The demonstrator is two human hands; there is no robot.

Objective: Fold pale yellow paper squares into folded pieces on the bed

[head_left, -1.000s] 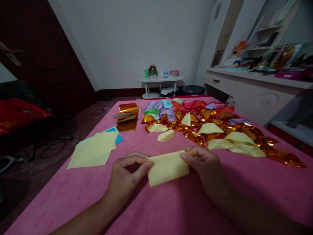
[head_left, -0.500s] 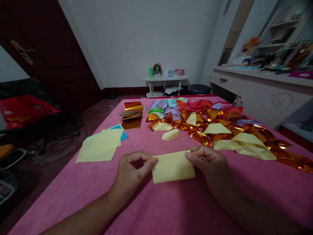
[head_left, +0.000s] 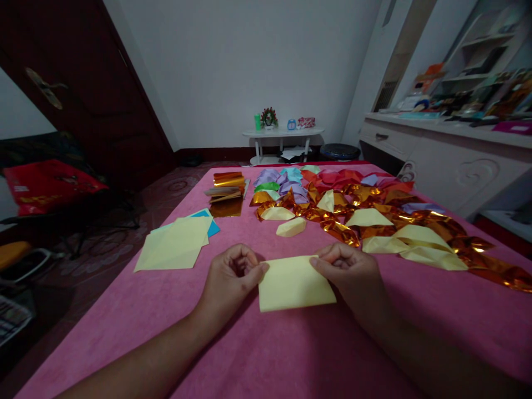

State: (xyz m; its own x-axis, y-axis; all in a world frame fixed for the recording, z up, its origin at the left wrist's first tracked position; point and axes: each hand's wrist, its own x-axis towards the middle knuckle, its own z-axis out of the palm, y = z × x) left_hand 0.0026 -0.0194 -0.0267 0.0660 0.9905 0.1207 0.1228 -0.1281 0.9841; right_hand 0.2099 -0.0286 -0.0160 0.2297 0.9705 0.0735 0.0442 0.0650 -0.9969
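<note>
Between my two hands is a sheet of yellow paper [head_left: 296, 289], folded into a wide rectangle, above the pink cloth. My left hand [head_left: 233, 280] pinches its upper left corner between thumb and fingers. At its upper right edge, my right hand [head_left: 351, 277] is closed on it the same way, with the thumb on the front face. Just beyond the held paper lies a small folded yellow paper piece [head_left: 291, 226]. To the left of my left hand is a stack of yellow sheets [head_left: 174, 244] with a blue sheet [head_left: 213, 227] showing under it.
The pink cloth [head_left: 233, 349] covers the table. Gold foil sheets [head_left: 226, 206] sit at the far left. Folded gold foil pieces [head_left: 341, 231], yellow folded pieces [head_left: 421, 241] and purple folded pieces [head_left: 293, 192] spread over the far right. A white cabinet [head_left: 440, 152] stands at the right.
My right hand's grip has shifted slightly left along the top edge. The held paper's lower right corner reaches a little farther right. The view has shifted slightly.
</note>
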